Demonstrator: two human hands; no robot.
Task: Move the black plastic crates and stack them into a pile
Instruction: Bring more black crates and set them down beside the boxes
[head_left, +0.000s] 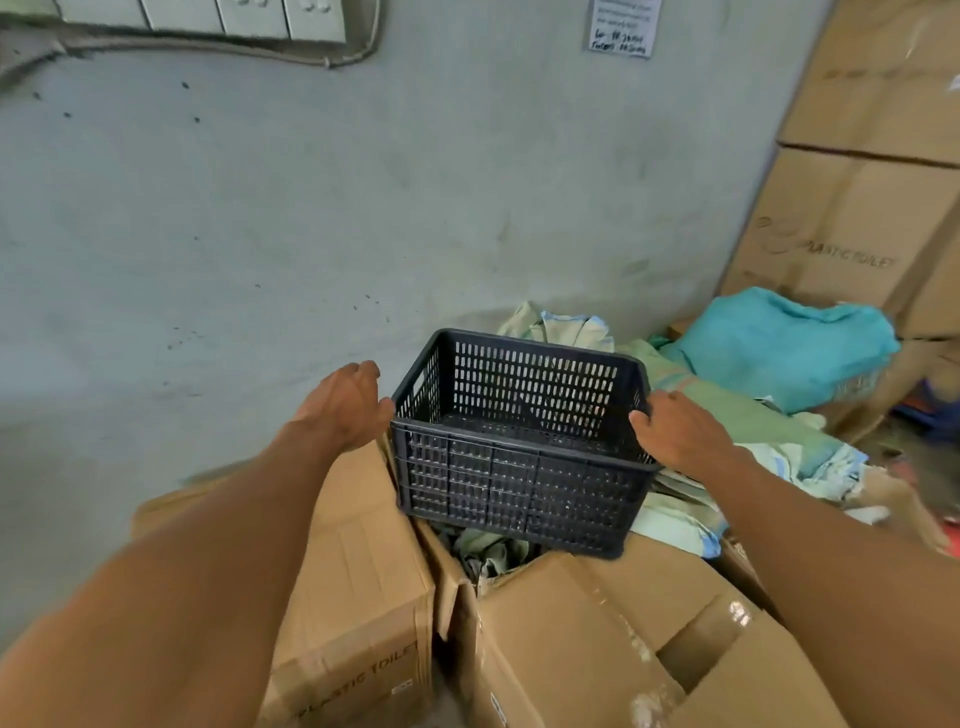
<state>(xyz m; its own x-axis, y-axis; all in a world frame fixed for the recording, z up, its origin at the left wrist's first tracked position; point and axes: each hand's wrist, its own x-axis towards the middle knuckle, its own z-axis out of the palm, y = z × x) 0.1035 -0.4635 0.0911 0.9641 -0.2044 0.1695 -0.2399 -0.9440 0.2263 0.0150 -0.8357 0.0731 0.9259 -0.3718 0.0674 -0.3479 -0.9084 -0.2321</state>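
Observation:
One black plastic crate (519, 483) with slotted walls is empty and sits tilted above the cardboard boxes, in the middle of the view. My right hand (675, 434) grips the crate's right rim. My left hand (345, 402) is at the crate's left near corner, fingers curled and thumb touching the rim; whether it holds the rim is hidden by the hand itself. No other crate is in view.
Brown cardboard boxes (363, 582) lie below the crate, one of them open. Taller boxes (852, 218) stand stacked at the right. Cloth and a teal bag (779, 348) are heaped behind the crate. A grey wall (260, 208) fills the background.

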